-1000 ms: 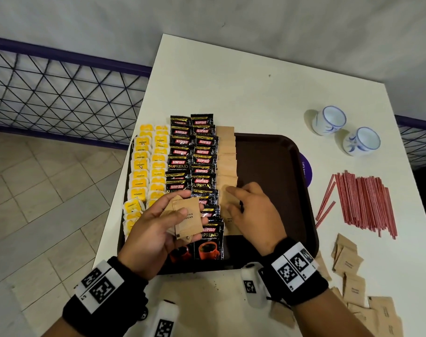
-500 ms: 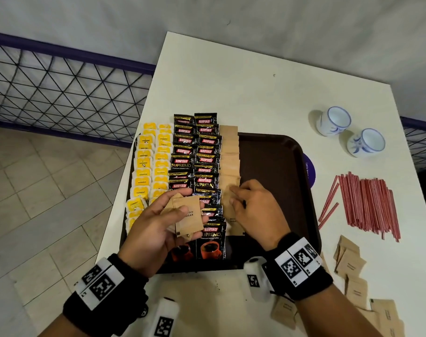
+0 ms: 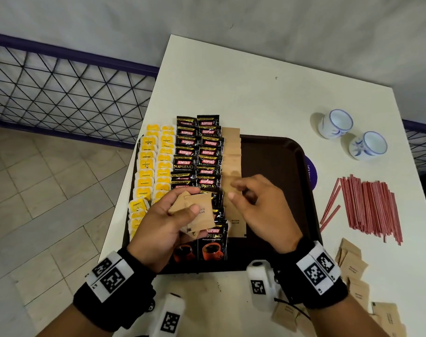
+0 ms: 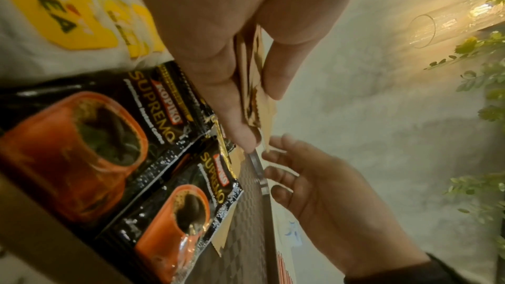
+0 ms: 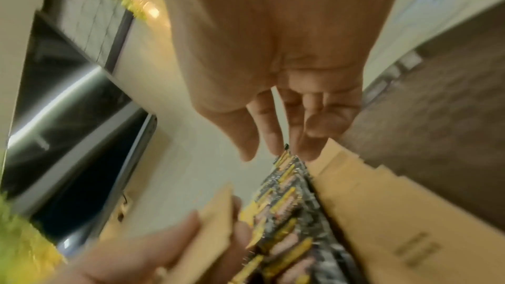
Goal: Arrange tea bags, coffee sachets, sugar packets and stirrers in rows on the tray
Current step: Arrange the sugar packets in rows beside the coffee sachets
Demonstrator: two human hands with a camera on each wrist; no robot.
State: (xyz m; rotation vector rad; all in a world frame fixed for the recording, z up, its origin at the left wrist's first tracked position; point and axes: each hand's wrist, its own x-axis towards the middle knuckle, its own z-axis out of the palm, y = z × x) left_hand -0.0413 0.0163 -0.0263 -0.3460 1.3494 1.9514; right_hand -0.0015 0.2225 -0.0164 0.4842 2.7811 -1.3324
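A dark brown tray carries two rows of yellow tea bags, two rows of black coffee sachets and one row of brown sugar packets. My left hand holds a small stack of brown sugar packets over the tray's near left, thumb on top; the left wrist view shows the stack pinched edge-on. My right hand hovers just above the sugar row with fingers loosely spread and nothing in them, as the right wrist view confirms.
Red stirrers lie in a pile on the white table right of the tray. Loose sugar packets are scattered at the near right. Two white-and-blue cups stand at the back right. The table's left edge drops to a tiled floor.
My right hand has lifted off the sugar row, where it was pressing a packet down, and now hangs free beside the left hand's stack. The left hand has barely moved.
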